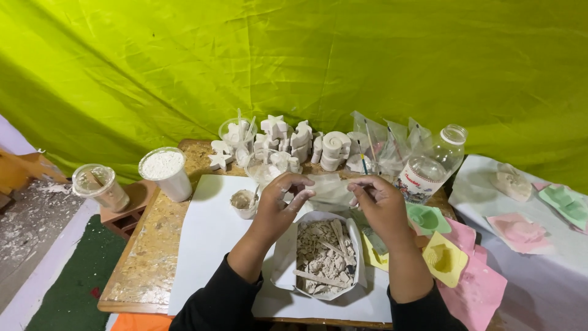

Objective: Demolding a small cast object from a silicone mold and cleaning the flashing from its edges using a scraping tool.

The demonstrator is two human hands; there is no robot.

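Head view: at frame centre the left hand [278, 205] and right hand [381, 205] each pinch the clear plastic bag [327, 189], grips clenched on it, stretching it above the white bag of plaster scraps [321, 251] on the table [147, 257].

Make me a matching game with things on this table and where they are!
Things:
1. cup of white powder
2. clear bottle
3. yellow mould
4. bag of broken plaster

Places:
A. between the left hand and right hand
B. far left
C. near right edge
D. back right

Pairs: 1-B, 2-D, 3-C, 4-A
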